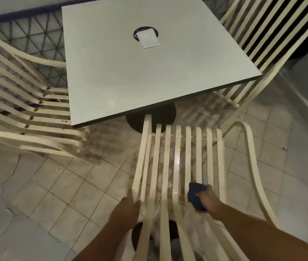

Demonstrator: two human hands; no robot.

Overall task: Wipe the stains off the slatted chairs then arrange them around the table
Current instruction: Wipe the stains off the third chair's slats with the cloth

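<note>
A cream slatted chair [177, 157] stands right in front of me, its seat pointing at the square white table [111, 76]. My left hand [127, 210] rests on the chair's left slats, fingers fairly straight. My right hand [208, 201] grips a dark blue cloth [195, 196] and holds it against the right slats. A second slatted chair [27, 110] at the table's left shows brown stains along its slats. A third slatted chair [266, 40] stands at the table's far right.
A small white card on a black disc [146, 37] lies at the table's middle. The table's black round base [166, 113] sits on the tiled floor [64, 185]. A dark lattice railing [36, 34] runs behind the left chair.
</note>
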